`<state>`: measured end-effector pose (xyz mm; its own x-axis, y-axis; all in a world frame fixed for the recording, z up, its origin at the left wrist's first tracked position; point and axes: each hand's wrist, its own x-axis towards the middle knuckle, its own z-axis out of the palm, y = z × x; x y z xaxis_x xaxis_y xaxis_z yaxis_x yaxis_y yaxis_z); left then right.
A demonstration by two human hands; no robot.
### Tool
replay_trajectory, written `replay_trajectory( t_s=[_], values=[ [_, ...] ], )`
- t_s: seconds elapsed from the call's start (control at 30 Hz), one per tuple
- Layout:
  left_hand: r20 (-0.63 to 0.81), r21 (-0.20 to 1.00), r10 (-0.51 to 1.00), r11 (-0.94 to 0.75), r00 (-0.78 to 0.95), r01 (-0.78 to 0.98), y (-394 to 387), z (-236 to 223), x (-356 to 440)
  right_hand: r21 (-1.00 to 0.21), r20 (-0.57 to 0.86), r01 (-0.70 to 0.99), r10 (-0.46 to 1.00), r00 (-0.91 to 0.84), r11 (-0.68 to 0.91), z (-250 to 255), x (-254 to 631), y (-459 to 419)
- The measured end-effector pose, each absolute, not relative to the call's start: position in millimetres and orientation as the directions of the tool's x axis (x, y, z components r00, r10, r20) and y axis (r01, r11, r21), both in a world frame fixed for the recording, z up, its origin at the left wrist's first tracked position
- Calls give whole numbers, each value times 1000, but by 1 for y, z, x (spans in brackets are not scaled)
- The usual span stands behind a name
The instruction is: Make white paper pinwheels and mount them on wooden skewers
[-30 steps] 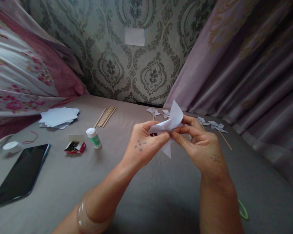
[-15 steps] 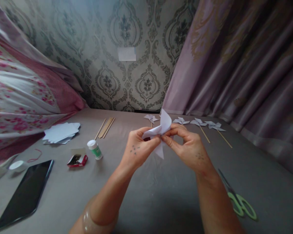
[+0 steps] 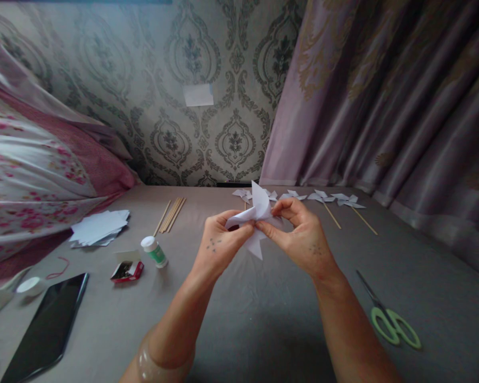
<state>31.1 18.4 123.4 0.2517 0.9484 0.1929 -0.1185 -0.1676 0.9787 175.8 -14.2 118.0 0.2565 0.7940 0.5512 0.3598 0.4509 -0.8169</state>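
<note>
A white paper pinwheel (image 3: pixel 259 202) is held up in front of me above the table, its blades curled in toward the middle. My left hand (image 3: pixel 223 239) is closed on it from the left, thumb near the centre. From the right, my right hand (image 3: pixel 297 234) pinches it, thumb at the centre and forefinger bent by a blade. What lies under the fingertips at the centre is too small to make out. Behind the hands, several finished pinwheels (image 3: pixel 322 197) on wooden sticks lie along the back of the table.
On the left are a stack of white paper (image 3: pixel 99 229), wooden sticks (image 3: pixel 172 215), a glue stick (image 3: pixel 155 252), a red box of small pins or tacks (image 3: pixel 126 270) and a black phone (image 3: pixel 48 327). Green-handled scissors (image 3: pixel 395 327) lie to the right on the grey-covered table (image 3: pixel 259 324).
My right fingers have shifted, the forefinger lifting off the pinwheel's centre toward a right-hand blade while the thumb stays there. The left hand keeps its hold. The whole view has tilted slightly.
</note>
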Motion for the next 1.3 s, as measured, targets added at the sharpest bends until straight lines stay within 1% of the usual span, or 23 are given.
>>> replay_trajectory(
  t_s=[0.07,0.13,0.33,0.57,0.77,0.93,1.07,1.17,1.3],
  values=[
    [192,979,950,-168,246,-116,19,123,31,-853,511,274,817,266,444,118,174,-14],
    [193,979,950,-168,246,-116,20,121,31,-872,481,241,842,247,427,117,174,-13],
    [199,978,954,-178,223,-109,20,118,31,-830,520,335,836,175,447,113,178,-10],
    [160,981,968,-134,192,-139,19,121,34,-818,532,358,829,171,450,115,178,-11],
    [128,982,979,-102,158,-162,20,124,34,-822,537,328,826,171,466,120,177,-10],
    [109,988,972,-82,208,-134,25,123,32,-845,515,266,841,168,464,122,180,-9],
    [89,992,972,-67,217,-106,27,122,32,-844,514,271,844,157,463,122,182,-9],
    [71,992,974,-47,216,-116,27,122,33,-844,513,268,845,152,465,122,182,-9],
    [80,991,971,-54,226,-119,28,123,33,-860,491,250,856,161,446,123,181,-9]
  ],
)
